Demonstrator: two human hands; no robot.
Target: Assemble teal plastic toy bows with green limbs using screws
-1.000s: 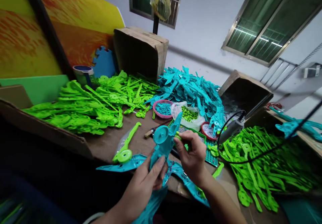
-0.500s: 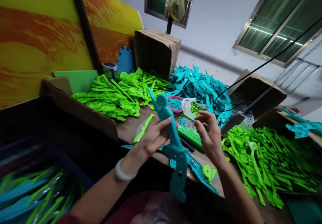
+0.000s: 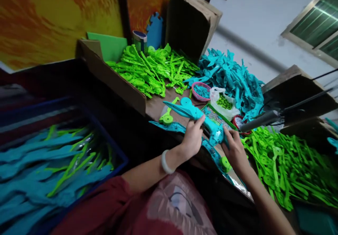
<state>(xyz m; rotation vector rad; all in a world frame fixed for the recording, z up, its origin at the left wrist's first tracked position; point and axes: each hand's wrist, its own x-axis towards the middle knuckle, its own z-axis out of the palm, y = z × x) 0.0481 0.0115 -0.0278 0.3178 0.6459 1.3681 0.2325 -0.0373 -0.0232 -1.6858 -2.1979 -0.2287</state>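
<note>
A long blue plastic part (image 3: 192, 110), with a pointed end and a round disc near it, is held level above the table edge. My left hand (image 3: 192, 139) is closed round its middle, thumb on top. At its right end, the fingers of my right hand (image 3: 235, 150) are wrapped on it. Under the hands lies another blue plastic part (image 3: 212, 152), with a green disc-shaped piece (image 3: 225, 164) on its right portion. A slim green plastic part (image 3: 167, 116) rests left of the held part. Behind it, a green tray (image 3: 232, 124) contains small silver and blue pieces.
Green parts (image 3: 148, 71) are heaped at the back left, blue parts (image 3: 232, 75) at the back. More green parts (image 3: 285, 168) lie right. A pink basket (image 3: 194, 93) and white bag (image 3: 214, 95) hold small pieces. A blue-rimmed crate (image 3: 121, 159) stands low left.
The blue part has swung from steeply hanging to nearly level. My right hand, apart from it before, now grips its right end. The view has shifted left and down.
</note>
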